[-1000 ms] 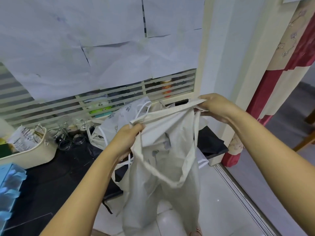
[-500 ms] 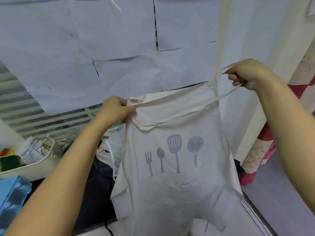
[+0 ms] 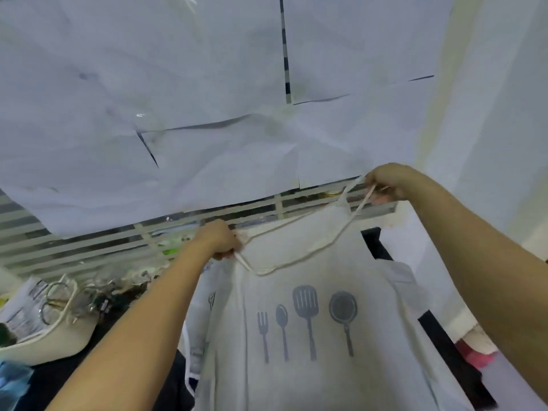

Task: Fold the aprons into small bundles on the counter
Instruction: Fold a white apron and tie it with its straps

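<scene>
While scanning from far left: cream tub [image 3: 59,342] on dark counter [image 3: 53,381], packed with packets and wire-clip jars, all blurred. Blue item [image 3: 12,384] at bottom-left corner, too smeared to name. Behind, slatted grille [image 3: 74,247], upper part covered by white paper sheets [image 3: 178,99]. Next, left hand [image 3: 218,240]: raised above counter, fingers curled tight, clamped on top left corner of apron [image 3: 311,381]. Just below that wrist, second white cloth [image 3: 192,345] with dark edging, partly hidden behind apron's left edge; lying on counter or hanging, cannot tell. Apron itself held up in air in front of counter, not resting flat, not yet folded, bib uppermost, spread wide between both hands, lower part running out of frame at bottom. Neck strap [image 3: 264,272] sagging in slack loop across bib, from left corner up to right corner. Grey print [image 3: 305,301] mid-bib: fork, spoon, slotted spatula, pan, in a row, handles down. Then right hand [image 3: 385,182]: higher than left, fingers curled, pinching strap end and top right corner of apron. Strip of counter showing beside apron's right edge. Far right, low: red and pale cloth [image 3: 477,355], blurred, against white wall [image 3: 504,114].
</scene>
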Demonstrator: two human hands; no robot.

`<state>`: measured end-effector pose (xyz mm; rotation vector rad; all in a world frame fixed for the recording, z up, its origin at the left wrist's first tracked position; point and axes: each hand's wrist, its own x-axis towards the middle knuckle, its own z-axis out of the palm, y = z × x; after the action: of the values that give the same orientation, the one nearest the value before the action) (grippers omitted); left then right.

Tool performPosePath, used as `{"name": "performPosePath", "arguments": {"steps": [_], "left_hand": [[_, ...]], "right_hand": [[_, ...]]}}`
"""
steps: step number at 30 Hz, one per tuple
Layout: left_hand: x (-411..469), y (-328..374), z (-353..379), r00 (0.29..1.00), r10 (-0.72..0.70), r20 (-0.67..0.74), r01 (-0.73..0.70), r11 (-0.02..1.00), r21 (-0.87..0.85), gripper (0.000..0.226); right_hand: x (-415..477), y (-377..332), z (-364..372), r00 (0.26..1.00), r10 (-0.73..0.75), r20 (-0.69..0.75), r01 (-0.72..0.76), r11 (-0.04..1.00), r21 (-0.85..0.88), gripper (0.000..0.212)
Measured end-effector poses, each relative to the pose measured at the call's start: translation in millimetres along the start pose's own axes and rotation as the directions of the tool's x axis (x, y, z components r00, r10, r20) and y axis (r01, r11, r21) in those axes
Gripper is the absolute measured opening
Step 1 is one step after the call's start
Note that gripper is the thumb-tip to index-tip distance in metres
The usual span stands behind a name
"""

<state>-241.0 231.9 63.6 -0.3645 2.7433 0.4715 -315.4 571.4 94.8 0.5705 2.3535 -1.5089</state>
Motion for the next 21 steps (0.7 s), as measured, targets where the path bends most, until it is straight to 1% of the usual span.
{"name": "performPosePath", "arguments": {"steps": [1, 2, 3, 4, 5, 6, 7, 8, 9, 10, 11, 12, 13, 14, 15, 16, 18, 19, 20, 21], "left_hand": [[10, -2, 2, 0.997, -0.022, 0.081, 0.021, 1.0, 0.008, 0.032], [15, -5, 3, 0.987, -0.044, 0.152, 0.044, 0.999, 0.006, 0.034], [21, -6, 2, 0.971, -0.07, 0.229, 0.079, 0.996, -0.033, 0.036], [25, -7, 2, 0.945, -0.078, 0.318, 0.119, 0.987, -0.111, 0.036], [30, -8, 1, 0.909, -0.066, 0.412, 0.172, 0.959, -0.225, 0.035], [34, -7, 1, 0.871, -0.028, 0.49, 0.251, 0.884, -0.395, 0.031], [42, -10, 1, 0.84, 0.017, 0.543, 0.355, 0.739, -0.572, 0.026], [50, -10, 0, 0.813, 0.084, 0.576, 0.459, 0.517, -0.722, 0.018], [54, -12, 3, 0.806, 0.148, 0.573, 0.525, 0.269, -0.807, 0.019], [56, -11, 5, 0.804, 0.196, 0.561, 0.567, 0.03, -0.823, 0.025], [65, -15, 11, 0.824, 0.188, 0.534, 0.562, -0.159, -0.812, 0.019], [68, -14, 17, 0.854, 0.169, 0.493, 0.52, -0.311, -0.795, 0.012], [74, -18, 27, 0.878, 0.113, 0.465, 0.47, -0.391, -0.791, 0.03], [78, -21, 38, 0.893, 0.104, 0.438, 0.436, -0.44, -0.785, 0.043], [81, -24, 48, 0.902, 0.044, 0.43, 0.408, -0.417, -0.812, 0.045], [80, -26, 56, 0.91, 0.022, 0.414, 0.395, -0.348, -0.85, 0.04], [76, -30, 71, 0.941, -0.057, 0.335, 0.328, -0.1, -0.939, 0.027], [71, -32, 78, 0.953, -0.116, 0.28, 0.288, 0.053, -0.956, 0.022], [67, -35, 83, 0.966, -0.163, 0.201, 0.232, 0.209, -0.95, 0.018], [62, -43, 91, 0.975, -0.194, 0.105, 0.173, 0.378, -0.909, 0.013]], "right_hand": [[14, 4, 2, 1.0, -0.021, -0.02, 0.017, 0.976, -0.216, 0.017], [24, 8, 3, 0.999, -0.039, -0.015, 0.03, 0.921, -0.388, 0.02], [31, 8, 4, 0.999, -0.029, 0.022, 0.035, 0.875, -0.482, 0.022], [34, 9, 6, 0.997, 0.012, 0.081, 0.029, 0.87, -0.491, 0.022], [38, 8, 8, 0.984, 0.075, 0.163, 0.004, 0.9, -0.435, 0.023], [40, 7, 10, 0.955, 0.125, 0.268, -0.039, 0.952, -0.302, 0.024], [45, 6, 13, 0.913, 0.138, 0.385, -0.105, 0.989, -0.106, 0.024], [52, 5, 18, 0.867, 0.108, 0.486, -0.203, 0.968, 0.147, 0.023], [55, 7, 22, 0.835, 0.048, 0.548, -0.315, 0.859, 0.405, 0.022], [62, 8, 29, 0.815, -0.018, 0.579, -0.413, 0.682, 0.603, 0.023], [70, 14, 38, 0.816, -0.072, 0.573, -0.469, 0.497, 0.73, 0.029], [78, 22, 47, 0.821, -0.106, 0.56, -0.493, 0.361, 0.791, 0.038], [86, 32, 58, 0.822, -0.109, 0.559, -0.506, 0.311, 0.804, 0.052], [90, 42, 68, 0.81, -0.101, 0.577, -0.517, 0.34, 0.785, 0.065], [92, 52, 77, 0.793, -0.078, 0.604, -0.524, 0.418, 0.742, 0.075], [92, 62, 83, 0.777, -0.045, 0.628, -0.524, 0.505, 0.686, 0.081], [87, 79, 91, 0.787, 0.066, 0.614, -0.487, 0.676, 0.552, 0.084], [82, 88, 93, 0.802, 0.119, 0.586, -0.457, 0.754, 0.472, 0.081], [76, 95, 95, 0.826, 0.158, 0.541, -0.404, 0.836, 0.372, 0.075], [69, 103, 95, 0.856, 0.187, 0.483, -0.334, 0.912, 0.238, 0.066]]}}
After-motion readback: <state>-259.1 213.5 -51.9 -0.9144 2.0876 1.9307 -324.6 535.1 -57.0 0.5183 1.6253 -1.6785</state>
